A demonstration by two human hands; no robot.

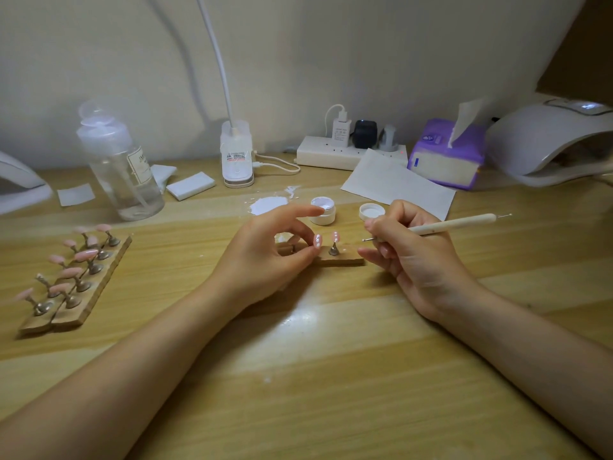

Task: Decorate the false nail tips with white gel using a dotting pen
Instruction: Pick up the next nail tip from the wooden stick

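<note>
The left hand (265, 250) pinches a pink false nail tip with white dots (317, 241) to keep it still, just beside the right hand (408, 247), which grips the thin white dotting pen (454, 224) ready over the wooden tabletop (331, 376).

At frame centre a small wooden stand (341, 258) is set on the table (331, 376), flanked by the left hand (265, 254) and right hand (411, 254). Just behind it an open jar (322, 212) and its lid (371, 211) are placed. A larger rack of nail tips (71, 277) is laid at left, with a bottle (121, 167) behind it, and a tissue pack (446, 154) is seen at upper right.
</note>
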